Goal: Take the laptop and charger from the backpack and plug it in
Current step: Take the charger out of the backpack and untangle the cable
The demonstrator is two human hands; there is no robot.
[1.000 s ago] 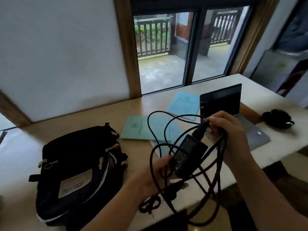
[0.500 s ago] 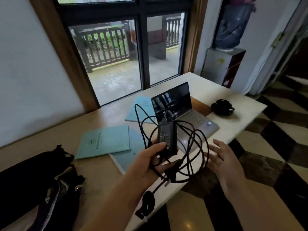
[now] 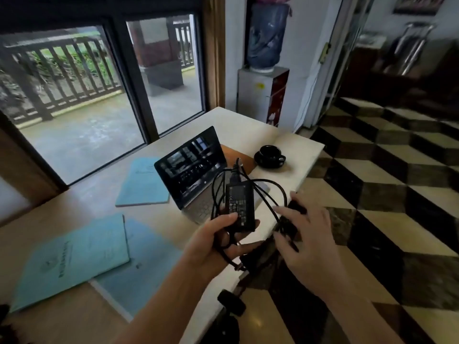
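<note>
We judge the task a good way along: the laptop (image 3: 198, 175) already stands open on the tabletop (image 3: 248, 125), toward its far right corner, and the charger (image 3: 239, 203) is out and in hand, so both things have left the backpack, of which at most a dark scrap shows at the lower left border, too little to be sure. What remains, as far as we can tell, is to sort the cable (image 3: 270, 192), fit one end to the laptop and carry the other to a wall socket; no socket shows here, and we cannot see any lead yet joined to the laptop. The left hand (image 3: 218, 239) is raised over the near right edge of the tabletop, palm up, thumb on the label face of the black power brick and fingers curled beneath it, also gathering several loops of cable. The brick stands roughly upright in that grasp, just in front of the laptop's keyboard. The right hand (image 3: 305, 234) hovers just past the edge, over the chequered floor (image 3: 372, 194), fingers spread and fairly straight, reaching into the loops; it seems to touch a dark plug end, but we cannot tell whether it has hold of it. More cable hangs below the tabletop edge, ending in a dark bundle.
</note>
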